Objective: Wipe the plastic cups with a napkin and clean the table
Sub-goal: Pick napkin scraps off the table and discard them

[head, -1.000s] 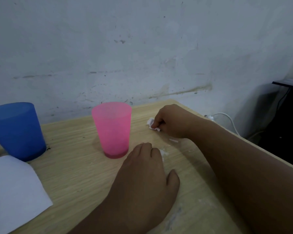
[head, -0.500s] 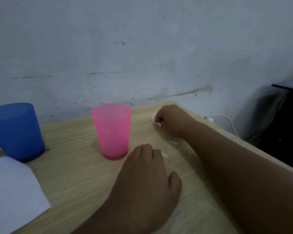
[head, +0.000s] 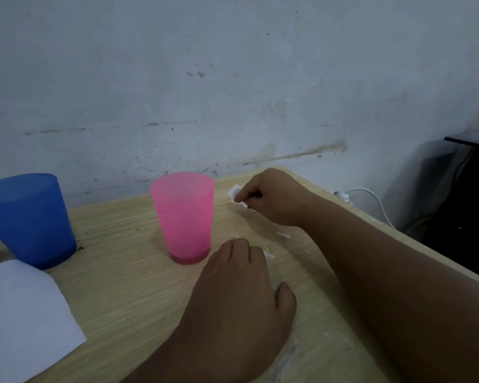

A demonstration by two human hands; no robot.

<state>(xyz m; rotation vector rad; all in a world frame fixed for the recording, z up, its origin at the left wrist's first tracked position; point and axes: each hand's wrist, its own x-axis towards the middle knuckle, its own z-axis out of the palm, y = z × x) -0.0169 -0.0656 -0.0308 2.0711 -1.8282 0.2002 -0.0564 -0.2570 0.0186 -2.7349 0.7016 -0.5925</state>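
Mid-frame, beside the translucent pink plastic cup [head: 183,217], the right hand [head: 270,197] pinches a small white napkin scrap [head: 236,195]; the left hand [head: 238,291] lies slack-fingered on the light wooden table [head: 122,277].

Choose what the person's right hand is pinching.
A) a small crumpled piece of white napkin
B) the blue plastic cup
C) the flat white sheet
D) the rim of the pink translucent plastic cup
A: the right hand pinches a small crumpled piece of white napkin on the light wooden table, clear of the pink translucent plastic cup.
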